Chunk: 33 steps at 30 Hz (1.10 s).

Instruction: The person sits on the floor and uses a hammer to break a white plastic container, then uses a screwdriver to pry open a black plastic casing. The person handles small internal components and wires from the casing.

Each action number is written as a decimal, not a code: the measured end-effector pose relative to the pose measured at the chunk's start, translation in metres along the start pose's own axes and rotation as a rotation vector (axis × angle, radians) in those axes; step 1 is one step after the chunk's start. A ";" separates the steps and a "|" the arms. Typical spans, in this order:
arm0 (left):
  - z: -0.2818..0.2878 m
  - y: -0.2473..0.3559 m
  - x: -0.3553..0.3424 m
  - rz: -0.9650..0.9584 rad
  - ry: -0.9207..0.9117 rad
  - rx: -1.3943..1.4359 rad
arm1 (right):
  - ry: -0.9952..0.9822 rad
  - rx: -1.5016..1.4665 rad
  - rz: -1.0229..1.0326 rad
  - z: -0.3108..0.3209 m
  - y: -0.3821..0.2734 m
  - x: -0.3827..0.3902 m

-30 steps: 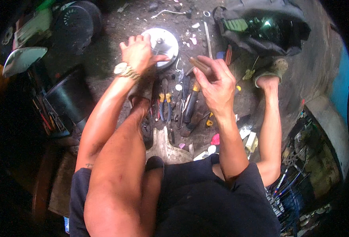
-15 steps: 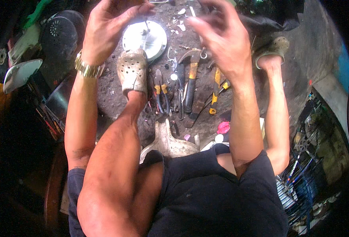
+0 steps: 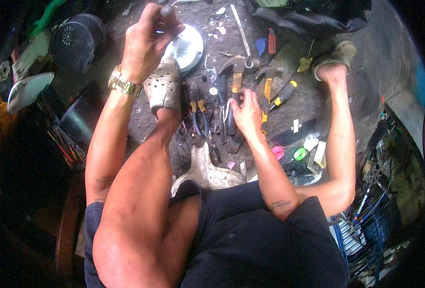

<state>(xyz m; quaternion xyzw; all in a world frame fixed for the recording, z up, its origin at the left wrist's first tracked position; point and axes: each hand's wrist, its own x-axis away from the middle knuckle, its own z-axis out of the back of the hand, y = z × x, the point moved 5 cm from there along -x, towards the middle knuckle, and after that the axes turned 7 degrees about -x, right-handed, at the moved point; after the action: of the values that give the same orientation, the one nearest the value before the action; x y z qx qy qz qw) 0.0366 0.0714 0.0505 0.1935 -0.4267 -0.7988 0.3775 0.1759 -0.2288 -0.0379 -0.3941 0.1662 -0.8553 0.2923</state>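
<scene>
My left hand [image 3: 147, 48] grips a rod-like tool [image 3: 167, 10]; right hand [image 3: 246, 113], closure unclear, meets the hammer [image 3: 236, 79]: likely head-heavy, hold its handle [image 3: 231, 125].

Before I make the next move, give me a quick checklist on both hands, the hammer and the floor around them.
1. Left hand holding the dark rod: ok, fingers curled round it, one end showing.
2. Rod's other end: cannot tell, hidden by the hand.
3. Right hand at the claw hammer with the black-and-yellow handle: ok, fingers at the handle; how firm the grip is, cannot tell.
4. Hammer head free of other tools: not ok, the ring end of the long wrench lies right beside it.
5. Left clog clear of the white disc: not ok, its toe overlaps the disc's edge in this view.
</scene>
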 end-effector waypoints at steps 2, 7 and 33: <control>-0.004 0.002 0.000 -0.028 0.024 -0.056 | 0.006 -0.009 0.001 -0.001 -0.001 0.001; -0.015 0.001 0.000 -0.082 -0.012 -0.165 | 0.009 -0.050 -0.015 0.002 -0.002 0.002; -0.014 0.004 -0.020 0.051 -0.012 -0.192 | 0.087 -0.063 -0.069 -0.003 0.005 -0.004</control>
<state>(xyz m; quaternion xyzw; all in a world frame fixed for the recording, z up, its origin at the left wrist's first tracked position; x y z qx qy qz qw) 0.0598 0.0777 0.0454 0.1408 -0.3553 -0.8273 0.4117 0.1774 -0.2296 -0.0443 -0.3711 0.1921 -0.8755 0.2426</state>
